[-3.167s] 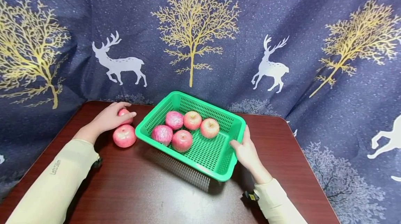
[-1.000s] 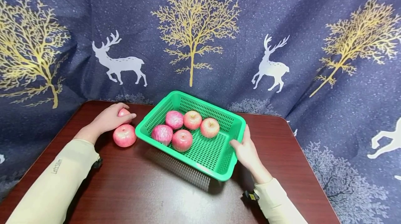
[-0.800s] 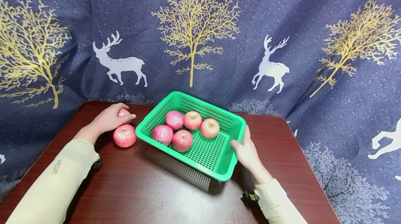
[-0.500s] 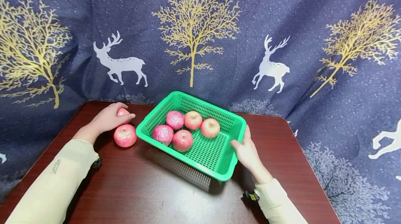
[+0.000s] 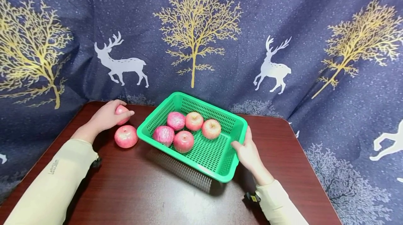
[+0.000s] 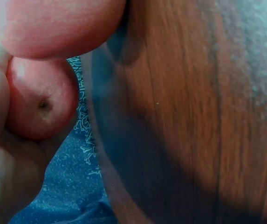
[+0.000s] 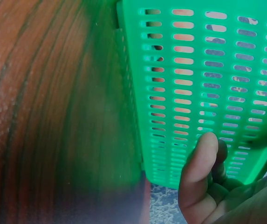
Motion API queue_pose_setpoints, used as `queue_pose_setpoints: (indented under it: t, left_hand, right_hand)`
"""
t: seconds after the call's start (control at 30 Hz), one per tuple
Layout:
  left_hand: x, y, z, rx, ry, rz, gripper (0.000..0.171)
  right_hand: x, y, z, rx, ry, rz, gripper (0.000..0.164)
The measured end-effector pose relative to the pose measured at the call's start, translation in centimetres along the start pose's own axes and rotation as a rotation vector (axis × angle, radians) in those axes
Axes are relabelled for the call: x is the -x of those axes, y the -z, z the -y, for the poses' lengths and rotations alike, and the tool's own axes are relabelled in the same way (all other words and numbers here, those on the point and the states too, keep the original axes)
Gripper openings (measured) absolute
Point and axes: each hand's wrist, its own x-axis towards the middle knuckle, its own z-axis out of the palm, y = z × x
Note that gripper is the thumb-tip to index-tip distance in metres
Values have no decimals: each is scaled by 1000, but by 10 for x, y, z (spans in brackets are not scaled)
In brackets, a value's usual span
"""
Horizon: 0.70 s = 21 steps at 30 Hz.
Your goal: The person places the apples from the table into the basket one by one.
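Observation:
My left hand (image 5: 105, 115) grips a red apple (image 5: 122, 114) at the table's back left, thumb on its near side. The left wrist view has that apple (image 6: 42, 100) cupped against the palm, its dimple facing the camera. A second apple (image 5: 126, 136) rests on the table just in front of it. To the right, a green plastic basket (image 5: 206, 169) carries several red apples in its left and middle part. My right hand (image 5: 248, 153) holds the basket's right rim, thumb over the edge. From the right wrist, curled fingers (image 7: 201, 161) show against the slotted outer wall (image 7: 194, 84).
A dark red-brown wooden table (image 5: 126, 186) lies under everything. Behind it hangs a dark blue cloth (image 5: 220, 78) printed with gold trees and white deer, reaching down to the table's back edge.
My left hand and the apple in it have shifted a little left and back, away from the apple in front. The basket and my right hand have kept their place.

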Motion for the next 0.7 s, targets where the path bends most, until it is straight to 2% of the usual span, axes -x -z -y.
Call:
queue_pose_setpoints:
  t: [0.43, 0.7]
  left_hand:
    - [0, 9, -9, 24, 14, -34, 78]
    - [-2, 10, -13, 37, -6, -69, 78]
  right_hand:
    - [1, 0, 1, -15, 13, -2, 92]
    - [1, 0, 1, -19, 7, -3, 92]
